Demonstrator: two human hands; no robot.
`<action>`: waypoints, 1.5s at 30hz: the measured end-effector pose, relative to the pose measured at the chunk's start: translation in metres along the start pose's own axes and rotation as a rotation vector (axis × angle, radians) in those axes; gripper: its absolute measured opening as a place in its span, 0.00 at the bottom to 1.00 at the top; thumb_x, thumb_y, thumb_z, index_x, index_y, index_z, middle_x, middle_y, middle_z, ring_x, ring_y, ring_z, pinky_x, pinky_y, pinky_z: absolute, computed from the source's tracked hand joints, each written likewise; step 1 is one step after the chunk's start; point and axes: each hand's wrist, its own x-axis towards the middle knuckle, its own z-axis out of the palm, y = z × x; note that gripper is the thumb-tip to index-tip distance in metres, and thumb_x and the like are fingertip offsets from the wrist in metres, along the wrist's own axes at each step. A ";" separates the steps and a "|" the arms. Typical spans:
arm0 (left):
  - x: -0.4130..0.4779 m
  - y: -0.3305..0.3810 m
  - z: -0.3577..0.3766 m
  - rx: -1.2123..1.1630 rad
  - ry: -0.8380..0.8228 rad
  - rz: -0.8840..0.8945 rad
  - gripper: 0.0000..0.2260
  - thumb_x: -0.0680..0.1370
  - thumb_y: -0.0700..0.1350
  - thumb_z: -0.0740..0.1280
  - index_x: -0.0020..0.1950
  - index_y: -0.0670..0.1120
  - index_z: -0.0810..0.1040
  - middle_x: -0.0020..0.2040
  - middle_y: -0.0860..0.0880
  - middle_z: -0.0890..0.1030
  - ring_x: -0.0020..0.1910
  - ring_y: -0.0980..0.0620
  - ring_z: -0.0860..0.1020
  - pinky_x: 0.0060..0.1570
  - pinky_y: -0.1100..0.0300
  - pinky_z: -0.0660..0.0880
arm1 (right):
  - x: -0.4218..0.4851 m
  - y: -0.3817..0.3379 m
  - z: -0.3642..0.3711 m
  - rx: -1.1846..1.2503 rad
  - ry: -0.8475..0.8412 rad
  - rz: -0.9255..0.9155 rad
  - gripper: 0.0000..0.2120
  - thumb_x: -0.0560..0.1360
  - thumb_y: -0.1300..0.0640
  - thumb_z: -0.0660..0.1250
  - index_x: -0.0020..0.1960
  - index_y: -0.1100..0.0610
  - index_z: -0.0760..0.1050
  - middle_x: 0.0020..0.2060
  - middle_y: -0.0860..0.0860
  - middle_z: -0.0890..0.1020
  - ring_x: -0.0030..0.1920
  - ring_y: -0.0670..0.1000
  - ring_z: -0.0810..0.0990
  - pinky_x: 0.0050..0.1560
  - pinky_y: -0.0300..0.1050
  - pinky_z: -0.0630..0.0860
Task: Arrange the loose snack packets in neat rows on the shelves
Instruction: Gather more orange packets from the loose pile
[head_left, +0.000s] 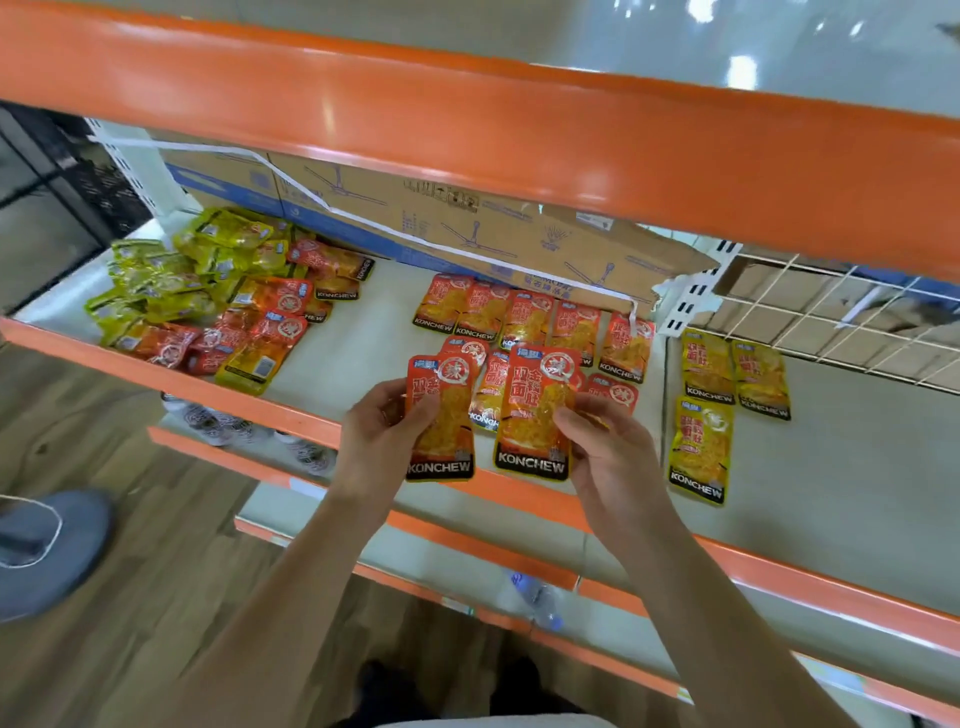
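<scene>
Two orange packets are held just above the front edge of the shelf (363, 332). The left packet (441, 421) is gripped by the left hand (382, 421), its fingers (421, 410) clamped on the packet's left side. The right packet (535, 415) is pinched at its right side by the fingers (571, 421) of the right hand (602, 441).

Work completed, as far as can be seen:
- A back row (530, 317) of five orange packets is laid side by side, just in front of the cardboard box (467, 218).
- A second row (493, 384) is begun in front of it. Its packets overlap and are partly hidden behind the held pair, so the count cannot be told.
- Three yellow packets (727, 395) are set out on the neighbouring shelf section to the right, two side by side and one in front.

Work outstanding:
- The two held packets are not yet placed.
- A mixed heap (208, 296) of green, red and orange packets at the left end of the shelf is unsorted.

The task is judged to be less than half done.
</scene>
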 end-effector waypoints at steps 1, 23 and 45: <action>0.005 0.001 -0.002 -0.001 -0.003 -0.004 0.09 0.78 0.42 0.71 0.58 0.45 0.80 0.45 0.49 0.86 0.44 0.50 0.86 0.42 0.56 0.82 | 0.001 0.001 0.004 -0.010 0.007 0.001 0.06 0.76 0.70 0.67 0.49 0.61 0.77 0.38 0.52 0.83 0.40 0.48 0.83 0.40 0.39 0.79; 0.149 0.013 -0.124 0.200 -0.278 0.022 0.10 0.79 0.45 0.70 0.60 0.48 0.79 0.50 0.49 0.84 0.50 0.50 0.84 0.50 0.52 0.82 | 0.023 0.083 0.146 -0.261 0.249 -0.167 0.06 0.76 0.70 0.68 0.45 0.60 0.74 0.29 0.49 0.77 0.34 0.50 0.76 0.41 0.47 0.76; 0.166 0.002 -0.113 0.481 -0.361 0.234 0.08 0.83 0.46 0.65 0.58 0.57 0.80 0.45 0.61 0.82 0.40 0.56 0.80 0.42 0.54 0.83 | 0.079 0.089 0.129 -1.074 0.064 -0.369 0.14 0.78 0.65 0.66 0.52 0.47 0.79 0.42 0.46 0.81 0.38 0.44 0.78 0.38 0.28 0.73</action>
